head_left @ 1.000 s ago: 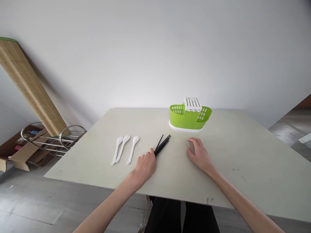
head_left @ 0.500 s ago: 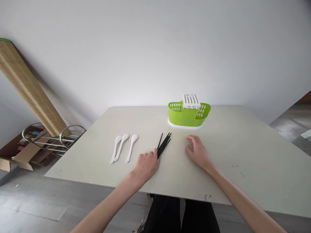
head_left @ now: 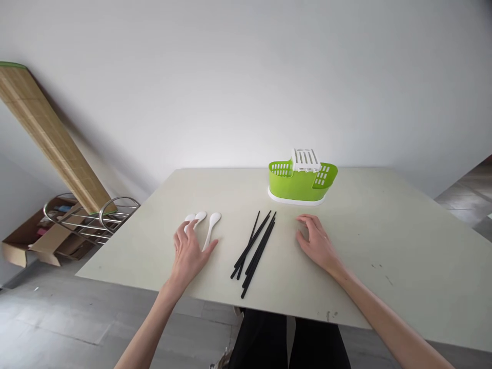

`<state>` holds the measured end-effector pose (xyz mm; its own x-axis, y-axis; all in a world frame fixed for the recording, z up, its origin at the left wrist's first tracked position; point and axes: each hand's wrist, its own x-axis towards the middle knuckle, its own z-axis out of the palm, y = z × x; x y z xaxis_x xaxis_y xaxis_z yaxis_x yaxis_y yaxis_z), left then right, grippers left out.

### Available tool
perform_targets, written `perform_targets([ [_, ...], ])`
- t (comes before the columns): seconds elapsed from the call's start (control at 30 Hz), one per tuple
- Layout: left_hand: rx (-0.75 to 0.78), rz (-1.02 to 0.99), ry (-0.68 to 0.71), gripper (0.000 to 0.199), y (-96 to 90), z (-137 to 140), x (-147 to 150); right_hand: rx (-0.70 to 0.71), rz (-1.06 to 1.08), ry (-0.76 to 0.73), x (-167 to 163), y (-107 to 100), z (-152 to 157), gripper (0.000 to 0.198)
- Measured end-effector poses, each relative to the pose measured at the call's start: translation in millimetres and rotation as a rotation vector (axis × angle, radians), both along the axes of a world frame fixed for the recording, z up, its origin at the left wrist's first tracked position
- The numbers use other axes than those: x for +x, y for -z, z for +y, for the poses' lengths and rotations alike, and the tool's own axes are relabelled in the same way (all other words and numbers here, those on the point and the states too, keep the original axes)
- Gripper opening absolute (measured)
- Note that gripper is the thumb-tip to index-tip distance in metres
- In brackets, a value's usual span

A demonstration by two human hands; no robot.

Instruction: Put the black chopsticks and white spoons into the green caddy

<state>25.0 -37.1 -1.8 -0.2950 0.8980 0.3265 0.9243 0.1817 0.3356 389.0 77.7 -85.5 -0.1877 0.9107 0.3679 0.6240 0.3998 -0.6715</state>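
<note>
My left hand (head_left: 189, 254) is spread over the white spoons, thumb apart from the fingers, covering the handles of two of them. The rightmost spoon (head_left: 212, 225) shows between its thumb and fingers; bowls of the other two spoons (head_left: 200, 217) stick out beyond the fingertips. Between my hands lie several black chopsticks (head_left: 255, 251) in a loose, partly crossed bundle on the table. My right hand (head_left: 315, 240) rests on the tabletop, fingers curved and apart, holding nothing. Just beyond it stands a green cutlery basket (head_left: 295, 184) with a white slotted top piece and white base.
The pale table (head_left: 369, 205) stands against a white wall. On the floor to the left are a metal rack (head_left: 92, 220) and an open cardboard box (head_left: 23, 246). A rolled bamboo mat (head_left: 57, 138) leans on the wall there.
My left hand has let go of the chopsticks and moved left to the spoons, opening out. The chopsticks now lie loose. My right hand has stayed in place.
</note>
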Motion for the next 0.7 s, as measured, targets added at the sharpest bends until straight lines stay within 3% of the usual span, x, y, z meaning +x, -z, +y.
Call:
perform_targets([
  [0.1,-0.046,-0.089,-0.129,0.114,15.1,-0.1,-14.0,0.013,-0.005,-0.001,-0.1,-0.2,0.0,0.033],
  [0.2,-0.106,-0.126,-0.211,0.126,17.0,4.7,-19.7,0.012,-0.009,0.006,-0.1,-0.2,0.3,0.033],
  [0.43,-0.19,-0.1,-0.151,0.09,3.7,18.1,-18.3,-0.002,0.009,0.007,-0.5,-0.6,0.6,0.034],
  [0.7,-0.294,0.028,-0.032,0.057,1.5,28.6,5.2,0.0,0.006,0.005,-0.1,0.0,0.9,0.035],
])
